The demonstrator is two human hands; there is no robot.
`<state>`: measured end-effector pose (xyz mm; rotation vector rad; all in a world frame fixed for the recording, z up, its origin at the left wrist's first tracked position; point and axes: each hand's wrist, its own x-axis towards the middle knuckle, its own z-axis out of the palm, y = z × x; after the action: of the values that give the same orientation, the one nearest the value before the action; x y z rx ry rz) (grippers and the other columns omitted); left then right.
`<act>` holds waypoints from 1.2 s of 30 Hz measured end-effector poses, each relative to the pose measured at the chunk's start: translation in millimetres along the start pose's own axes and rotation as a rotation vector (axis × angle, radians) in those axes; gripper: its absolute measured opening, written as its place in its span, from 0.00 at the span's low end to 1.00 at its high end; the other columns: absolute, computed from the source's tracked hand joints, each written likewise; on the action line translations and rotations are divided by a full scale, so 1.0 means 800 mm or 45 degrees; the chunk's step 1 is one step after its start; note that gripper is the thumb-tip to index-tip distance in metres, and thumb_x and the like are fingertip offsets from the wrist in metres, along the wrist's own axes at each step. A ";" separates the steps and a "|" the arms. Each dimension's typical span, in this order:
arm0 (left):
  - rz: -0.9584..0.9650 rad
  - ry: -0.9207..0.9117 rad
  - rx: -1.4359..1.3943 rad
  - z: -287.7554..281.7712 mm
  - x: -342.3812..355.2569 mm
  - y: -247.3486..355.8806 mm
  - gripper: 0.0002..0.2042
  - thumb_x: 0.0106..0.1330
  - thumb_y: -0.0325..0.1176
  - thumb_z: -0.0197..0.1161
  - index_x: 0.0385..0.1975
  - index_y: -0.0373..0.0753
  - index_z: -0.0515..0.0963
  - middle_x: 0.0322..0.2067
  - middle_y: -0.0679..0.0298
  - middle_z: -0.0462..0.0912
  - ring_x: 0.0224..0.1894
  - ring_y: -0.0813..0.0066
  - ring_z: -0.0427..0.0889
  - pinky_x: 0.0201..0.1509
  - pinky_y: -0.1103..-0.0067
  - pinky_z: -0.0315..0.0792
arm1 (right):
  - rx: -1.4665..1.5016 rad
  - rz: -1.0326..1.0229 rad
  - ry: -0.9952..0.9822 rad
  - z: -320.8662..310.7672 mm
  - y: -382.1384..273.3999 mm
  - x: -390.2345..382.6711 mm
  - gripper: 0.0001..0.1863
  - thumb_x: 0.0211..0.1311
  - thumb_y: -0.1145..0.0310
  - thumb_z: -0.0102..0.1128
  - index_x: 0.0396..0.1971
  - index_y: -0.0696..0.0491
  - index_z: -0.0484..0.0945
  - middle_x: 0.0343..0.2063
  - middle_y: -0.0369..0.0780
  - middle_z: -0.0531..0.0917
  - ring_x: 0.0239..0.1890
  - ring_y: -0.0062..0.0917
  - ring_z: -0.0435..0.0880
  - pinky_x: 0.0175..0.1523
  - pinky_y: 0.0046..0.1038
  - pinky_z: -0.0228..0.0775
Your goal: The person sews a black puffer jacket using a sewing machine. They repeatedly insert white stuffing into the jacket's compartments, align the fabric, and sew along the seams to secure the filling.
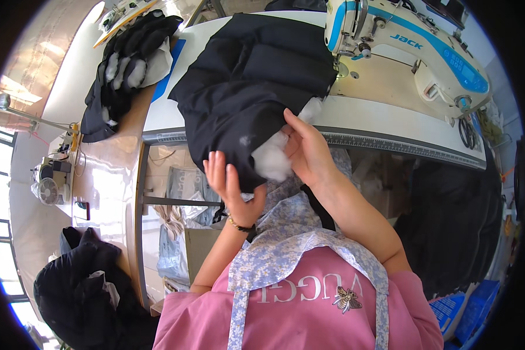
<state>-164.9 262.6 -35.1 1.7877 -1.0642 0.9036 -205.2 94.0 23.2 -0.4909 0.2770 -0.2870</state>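
A black quilted garment piece (pixel 251 61) lies on the white sewing table, its near part hanging over the edge between my hands. White stuffing (pixel 270 158) bulges from its open side, with another tuft (pixel 311 109) higher up. My left hand (pixel 230 192) holds the lower left of the fabric, fingers slightly apart and curled against it, thumb partly hidden. My right hand (pixel 309 154) grips the right side beside the stuffing, thumb up along the fabric, fingertips partly hidden in the opening.
A white and blue sewing machine (pixel 408 58) stands at upper right, with scissors (pixel 466 133) nearby and a metal ruler (pixel 391 143) along the table edge. Black stuffed pieces (pixel 122 76) lie at upper left, more black garments (pixel 76 280) at lower left, a small fan (pixel 48 191) at left.
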 end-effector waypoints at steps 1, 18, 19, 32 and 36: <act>0.015 0.108 -0.011 -0.007 0.010 -0.002 0.29 0.57 0.24 0.61 0.63 0.34 0.66 0.65 0.42 0.67 0.68 0.38 0.65 0.72 0.47 0.55 | 0.058 0.018 -0.079 -0.007 0.002 0.002 0.14 0.74 0.62 0.56 0.46 0.58 0.79 0.43 0.40 0.84 0.46 0.25 0.83 0.53 0.32 0.78; -0.339 0.074 -0.254 -0.070 0.105 0.000 0.09 0.70 0.23 0.56 0.46 0.29 0.78 0.44 0.54 0.82 0.47 0.65 0.79 0.55 0.74 0.71 | -1.499 -0.801 -0.528 0.012 -0.038 -0.100 0.21 0.62 0.73 0.64 0.55 0.56 0.78 0.52 0.45 0.81 0.52 0.33 0.81 0.56 0.35 0.73; -0.243 0.082 -0.228 -0.072 0.106 0.000 0.09 0.68 0.21 0.57 0.45 0.30 0.79 0.44 0.53 0.82 0.46 0.63 0.80 0.54 0.73 0.72 | -1.657 -1.063 -0.600 0.029 -0.041 -0.096 0.22 0.59 0.74 0.65 0.55 0.56 0.78 0.51 0.46 0.81 0.52 0.35 0.81 0.57 0.35 0.73; -0.043 0.059 -0.340 -0.119 0.094 -0.015 0.13 0.77 0.37 0.51 0.42 0.30 0.73 0.37 0.46 0.85 0.40 0.59 0.83 0.51 0.68 0.74 | -1.920 -1.483 -0.973 0.080 0.021 -0.057 0.16 0.55 0.66 0.67 0.43 0.55 0.83 0.42 0.43 0.84 0.43 0.36 0.84 0.48 0.33 0.77; -0.142 0.012 -0.299 -0.132 0.091 -0.022 0.16 0.80 0.42 0.47 0.44 0.31 0.69 0.39 0.46 0.82 0.43 0.60 0.81 0.53 0.68 0.73 | -1.930 -1.553 -0.639 -0.018 -0.040 -0.083 0.19 0.54 0.76 0.64 0.48 0.54 0.81 0.49 0.42 0.82 0.50 0.37 0.82 0.54 0.35 0.75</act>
<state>-137.9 341.6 63.6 1.6286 -1.0096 0.6888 -277.8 83.0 39.3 -2.2003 -0.4251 -1.1212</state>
